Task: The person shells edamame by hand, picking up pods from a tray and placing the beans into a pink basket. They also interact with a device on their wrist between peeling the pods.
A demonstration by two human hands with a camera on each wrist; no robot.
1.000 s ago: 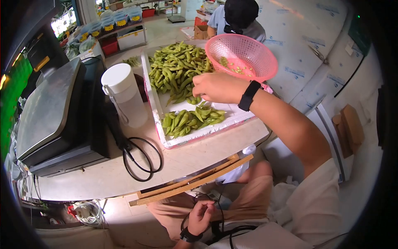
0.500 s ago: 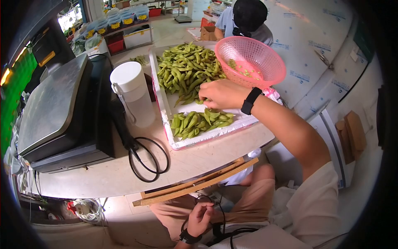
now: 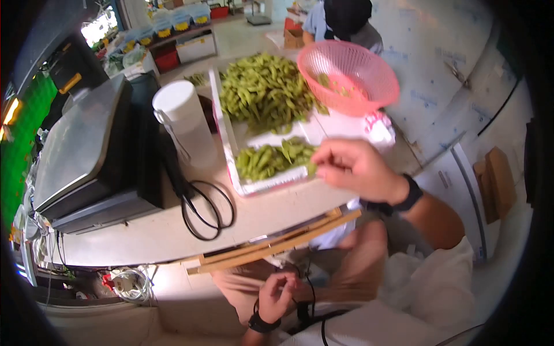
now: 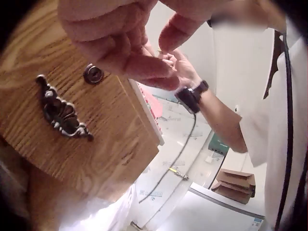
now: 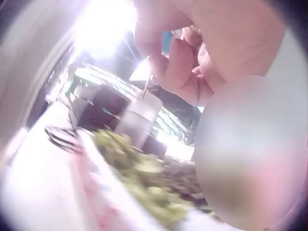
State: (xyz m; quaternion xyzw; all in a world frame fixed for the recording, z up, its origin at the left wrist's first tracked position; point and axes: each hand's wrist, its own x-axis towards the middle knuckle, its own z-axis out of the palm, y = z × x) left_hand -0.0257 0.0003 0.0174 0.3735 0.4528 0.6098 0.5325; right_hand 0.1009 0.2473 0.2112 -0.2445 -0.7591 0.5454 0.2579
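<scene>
My right hand (image 3: pixel 359 170) hangs by the near right corner of the white foam tray (image 3: pixel 259 187), fingers bent towards the thumb. Motion blur covers it in the head view, and I cannot tell whether it holds anything. Beside its fingertips lies a small pile of green soybean pods (image 3: pixel 268 161); the larger heap of pods (image 3: pixel 262 86) fills the tray's far part. Low over the lap, my left hand (image 3: pixel 277 297) is idle with loosely bent fingers. The left wrist view shows a gap between that hand's thumb (image 4: pixel 180 33) and fingers, with nothing held.
A pink colander (image 3: pixel 349 75) with some loose beans stands at the tray's far right. Left of the tray are a white-lidded bottle (image 3: pixel 179 115), a black cable (image 3: pixel 222 207) and a scale (image 3: pixel 86 150). A wooden drawer (image 3: pixel 277 245) juts out below the tabletop. Another person (image 3: pixel 346 23) sits beyond.
My right hand has left the space between the two pod piles and come back towards my body, right of the small pile. The left hand stays over the lap.
</scene>
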